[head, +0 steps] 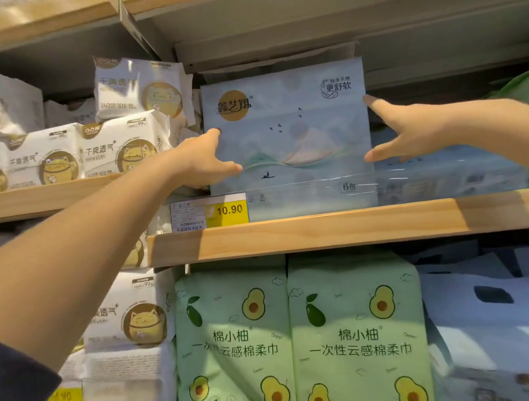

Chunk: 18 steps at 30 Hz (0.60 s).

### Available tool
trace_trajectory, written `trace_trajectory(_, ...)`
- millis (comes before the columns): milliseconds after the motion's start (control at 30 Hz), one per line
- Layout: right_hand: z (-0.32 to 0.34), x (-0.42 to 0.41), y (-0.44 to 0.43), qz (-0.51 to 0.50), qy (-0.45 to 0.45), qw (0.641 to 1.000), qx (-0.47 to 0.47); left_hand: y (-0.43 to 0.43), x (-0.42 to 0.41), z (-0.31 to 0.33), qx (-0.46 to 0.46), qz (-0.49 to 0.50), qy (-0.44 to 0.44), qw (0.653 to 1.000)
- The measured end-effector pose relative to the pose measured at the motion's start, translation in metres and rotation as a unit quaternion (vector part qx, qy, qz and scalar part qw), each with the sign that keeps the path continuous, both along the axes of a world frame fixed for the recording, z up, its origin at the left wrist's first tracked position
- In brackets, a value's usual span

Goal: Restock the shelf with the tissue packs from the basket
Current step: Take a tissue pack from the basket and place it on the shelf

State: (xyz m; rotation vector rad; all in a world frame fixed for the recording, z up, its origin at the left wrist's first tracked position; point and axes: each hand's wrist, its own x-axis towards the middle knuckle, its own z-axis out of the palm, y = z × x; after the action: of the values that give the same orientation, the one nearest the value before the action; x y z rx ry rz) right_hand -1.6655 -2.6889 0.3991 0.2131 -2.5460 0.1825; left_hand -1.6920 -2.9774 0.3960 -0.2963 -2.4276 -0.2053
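Observation:
A pale blue tissue pack (287,125), printed with mountains, birds and a gold round logo, stands upright on the wooden shelf (326,231). My left hand (201,161) presses its left edge, thumb across the front. On the pack's right edge rests my right hand (403,131), fingers spread along the side. Both hands hold the pack between them. A similar blue pack (445,176) lies on its side to the right, behind my right arm. The basket is out of view.
White packs with a gold cat logo (112,145) fill the shelf to the left. Green avocado-print packs (357,334) stand on the shelf below. A yellow price tag reading 10.90 (226,210) sits at the shelf's front. An upper shelf board (301,18) hangs close above the pack.

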Motion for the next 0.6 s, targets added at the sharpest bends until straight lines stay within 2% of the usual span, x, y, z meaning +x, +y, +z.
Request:
trace_trajectory(267, -0.023, 0.044, 0.01, 0.045, 0.035, 0.997, -0.047, 0.005, 0.061, -0.03, 0.007, -0.029, 0.055, 0.998)
trace_trajectory(600, -0.069, 0.109, 0.023, 0.074, 0.057, 0.995, -0.032, 0.012, 0.144, -0.076, 0.039, -0.033, 0.05, 0.997)
